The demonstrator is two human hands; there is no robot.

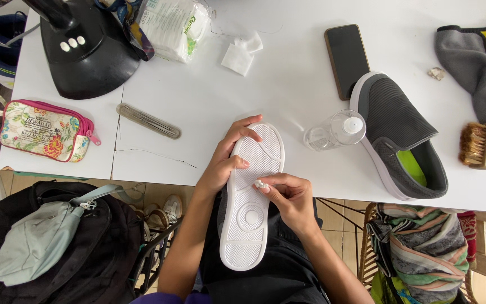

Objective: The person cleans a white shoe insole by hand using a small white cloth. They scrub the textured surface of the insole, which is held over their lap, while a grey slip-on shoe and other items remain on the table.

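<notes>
Two hands are working one upturned shoe (251, 197), its white sole facing up over the person's lap, toe end just reaching the bench (288, 84) edge: the left hand (220, 163) is wrapping its fingers around the toe end, while the right hand (288, 194) is pinching a small white pad (260, 184) tight against the sole's middle. Just beyond the toe, the clear bottle (336, 129) is lying on its side. A hard scrub could, I reckon, be jerking the shoe loose or knocking that bottle rolling.
</notes>
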